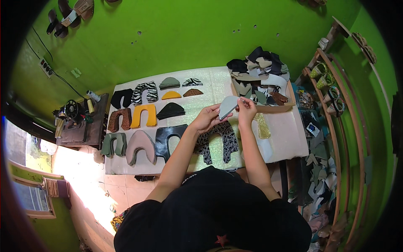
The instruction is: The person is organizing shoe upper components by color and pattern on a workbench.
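From the head view, both hands meet over the counter point(289, 138) just right of centre, each pinching the same grey piece point(228, 106), a flat half-round cut of shoe material held up off the surface. The left hand point(206, 119) has its fingers curled closed on the lower left edge, and the right hand point(246, 108) is closed on the upper right edge, at about two o'clock from the piece's middle. The piece looks thin, light and bendable, likely soft fabric or foam-backed sheet, so a grip along the rim with fingertips seems enough; it should flex rather than break. Directly below the hands, at six o'clock, lies a black patterned U-shaped piece point(219, 143), with a glittery yellow strip point(263, 126) beside it at three o'clock. At one o'clock from the hands a shallow cardboard box point(291, 97) is heaped with mixed dark, grey and white cut scraps point(260, 67). To the left, at nine to ten o'clock, stacks of U-shaped and half-round pieces are laid in rows, among them a yellow one point(143, 115) and a zebra-striped one point(145, 91).
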Available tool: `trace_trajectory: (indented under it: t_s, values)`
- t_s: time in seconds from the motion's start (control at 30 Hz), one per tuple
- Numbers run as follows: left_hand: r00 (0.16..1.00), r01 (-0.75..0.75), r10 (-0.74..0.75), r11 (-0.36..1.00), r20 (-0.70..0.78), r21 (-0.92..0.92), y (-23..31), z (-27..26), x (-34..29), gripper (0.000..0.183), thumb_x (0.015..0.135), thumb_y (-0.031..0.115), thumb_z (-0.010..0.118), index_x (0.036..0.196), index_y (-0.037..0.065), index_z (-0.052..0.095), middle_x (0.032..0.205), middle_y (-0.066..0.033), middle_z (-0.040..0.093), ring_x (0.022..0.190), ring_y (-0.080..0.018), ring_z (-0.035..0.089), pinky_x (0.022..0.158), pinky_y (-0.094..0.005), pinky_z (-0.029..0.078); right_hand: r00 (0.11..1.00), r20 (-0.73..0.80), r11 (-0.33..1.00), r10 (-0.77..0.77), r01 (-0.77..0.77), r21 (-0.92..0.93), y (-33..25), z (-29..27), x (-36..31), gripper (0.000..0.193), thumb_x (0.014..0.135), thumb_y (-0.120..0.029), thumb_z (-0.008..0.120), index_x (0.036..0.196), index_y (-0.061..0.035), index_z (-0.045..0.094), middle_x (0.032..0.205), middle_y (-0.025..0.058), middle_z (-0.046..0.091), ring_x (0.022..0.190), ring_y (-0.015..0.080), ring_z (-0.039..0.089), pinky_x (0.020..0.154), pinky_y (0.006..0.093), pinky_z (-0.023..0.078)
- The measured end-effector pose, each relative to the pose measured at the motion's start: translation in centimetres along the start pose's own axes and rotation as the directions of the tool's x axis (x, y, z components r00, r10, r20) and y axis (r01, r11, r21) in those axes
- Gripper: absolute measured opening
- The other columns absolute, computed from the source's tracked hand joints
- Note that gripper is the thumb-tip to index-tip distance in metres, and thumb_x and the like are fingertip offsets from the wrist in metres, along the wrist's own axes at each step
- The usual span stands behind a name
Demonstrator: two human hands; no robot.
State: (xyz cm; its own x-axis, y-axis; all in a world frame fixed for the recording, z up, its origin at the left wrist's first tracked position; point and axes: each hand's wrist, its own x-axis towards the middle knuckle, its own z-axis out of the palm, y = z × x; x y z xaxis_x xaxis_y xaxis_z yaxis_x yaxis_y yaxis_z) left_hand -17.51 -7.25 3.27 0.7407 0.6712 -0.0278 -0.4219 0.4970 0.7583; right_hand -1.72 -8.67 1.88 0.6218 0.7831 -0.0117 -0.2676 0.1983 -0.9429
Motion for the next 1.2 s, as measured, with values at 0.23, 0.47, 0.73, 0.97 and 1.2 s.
trace_trajectory:
  t_s: [0.23,0.47,0.73,0.97,1.2]
  values:
    - [0.999,-0.047,0.048,0.998,-0.013,0.050,0.2,-0.7,-0.3,0.039,0.092,0.009,0.038,0.127,-0.009,0.030,0.118,-0.0208,0.046,0.107,-0.0262,0.052,0.087,-0.0298,0.048,1.000,0.015,0.999,-0.001,0.002,-0.051,0.2,1.5,-1.0,0.011,0.078,-0.004,0.062,0.088,0.0003,0.058,0.066,0.0002,0.052,0.056,0.0068,0.050,0.051,0.0182,0.041]
    - [1.000,-0.027,0.027,1.000,0.001,0.010,1.2,-2.1,-0.5,0.040,0.092,0.010,0.039,0.127,-0.008,0.031,0.117,-0.0184,0.048,0.104,-0.0245,0.053,0.087,-0.0293,0.047,0.995,0.074,0.998,-0.060,0.062,-0.020,-0.3,1.9,-0.4,0.013,0.078,-0.001,0.061,0.090,0.0033,0.058,0.072,0.0022,0.053,0.061,0.0074,0.051,0.055,0.0193,0.045]
    - [1.000,-0.005,0.005,1.000,0.024,-0.010,1.5,-2.8,-0.7,0.042,0.092,0.014,0.041,0.126,-0.008,0.033,0.117,-0.0182,0.048,0.106,-0.0260,0.053,0.091,-0.0306,0.045,0.983,0.098,0.986,-0.153,0.158,-0.053,0.3,2.3,-0.3,0.015,0.077,0.000,0.063,0.090,0.0046,0.057,0.073,0.0029,0.053,0.063,0.0071,0.051,0.056,0.0187,0.044]
    - [1.000,0.002,-0.001,0.996,-0.012,0.091,1.5,-3.0,-0.5,0.043,0.087,0.010,0.051,0.124,-0.008,0.036,0.113,-0.0163,0.052,0.102,-0.0212,0.055,0.088,-0.0278,0.046,0.973,0.099,0.971,-0.208,0.218,-0.103,1.4,2.2,0.0,0.018,0.076,-0.001,0.064,0.091,0.0029,0.056,0.072,0.0000,0.048,0.061,0.0054,0.046,0.053,0.0172,0.039]
    - [0.985,0.047,-0.016,0.983,-0.174,0.177,1.2,-3.3,-0.4,0.040,0.084,0.000,0.050,0.122,-0.008,0.040,0.105,-0.0134,0.057,0.093,-0.0171,0.059,0.081,-0.0233,0.048,0.938,0.003,0.839,-0.346,0.311,-0.446,1.9,2.8,-0.4,0.032,0.069,-0.015,0.073,0.090,0.0016,0.055,0.069,0.0034,0.047,0.059,0.0119,0.047,0.056,0.0256,0.041]
